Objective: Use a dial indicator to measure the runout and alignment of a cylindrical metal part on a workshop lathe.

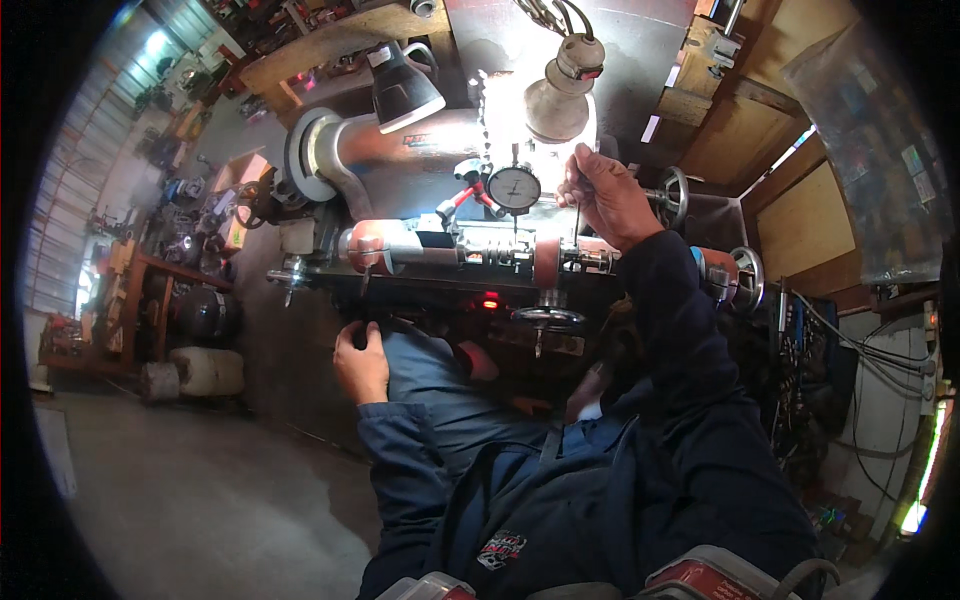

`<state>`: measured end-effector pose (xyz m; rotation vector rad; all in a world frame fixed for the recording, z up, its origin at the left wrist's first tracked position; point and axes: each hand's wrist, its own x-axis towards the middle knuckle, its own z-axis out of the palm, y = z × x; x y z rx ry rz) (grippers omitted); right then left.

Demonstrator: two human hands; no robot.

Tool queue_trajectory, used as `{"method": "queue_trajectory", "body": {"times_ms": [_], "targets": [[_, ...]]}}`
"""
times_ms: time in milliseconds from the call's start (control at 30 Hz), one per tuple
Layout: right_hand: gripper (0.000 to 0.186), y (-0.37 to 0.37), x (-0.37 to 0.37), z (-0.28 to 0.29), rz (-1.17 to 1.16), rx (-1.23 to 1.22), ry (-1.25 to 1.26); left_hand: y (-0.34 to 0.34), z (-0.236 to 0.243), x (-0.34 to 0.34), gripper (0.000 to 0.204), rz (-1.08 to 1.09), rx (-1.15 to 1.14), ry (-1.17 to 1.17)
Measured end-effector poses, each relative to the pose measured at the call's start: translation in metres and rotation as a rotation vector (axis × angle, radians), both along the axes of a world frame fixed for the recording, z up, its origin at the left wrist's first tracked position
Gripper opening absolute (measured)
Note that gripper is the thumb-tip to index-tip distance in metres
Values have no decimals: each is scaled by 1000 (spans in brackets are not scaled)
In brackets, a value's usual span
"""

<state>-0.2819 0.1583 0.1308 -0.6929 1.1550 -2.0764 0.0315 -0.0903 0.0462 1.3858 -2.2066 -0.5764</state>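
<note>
My right hand [605, 195] is raised over the machine, its fingers closed on a thin metal rod [577, 222] that points down. Just left of it stands a round dial indicator [514, 187] with a white face, its stem reaching down toward a metal shaft [490, 250] set along the machine. A red-handled tool [470, 190] touches or lies close beside the dial. Lower down, my left hand [362, 365] hovers by my thigh, fingers curled but apart, with nothing visible in them. Above it is a lever [366, 280] on the machine.
A beige lamp [558, 100] shines brightly on the work, and a black lamp [405, 90] hangs to its left. Handwheels [547, 317] project from the machine's front. Wooden shelving [130, 300] and a rounded tank [208, 372] stand at left; cables [860, 360] hang at right.
</note>
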Motion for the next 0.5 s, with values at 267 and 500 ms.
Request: {"method": "queue_trajectory", "body": {"times_ms": [267, 500], "targets": [[39, 3, 1, 2, 130, -182, -256, 1, 2, 1, 36, 6, 23, 1], [40, -11, 13, 7, -97, -52, -136, 2, 4, 1, 36, 4, 28, 19]]}}
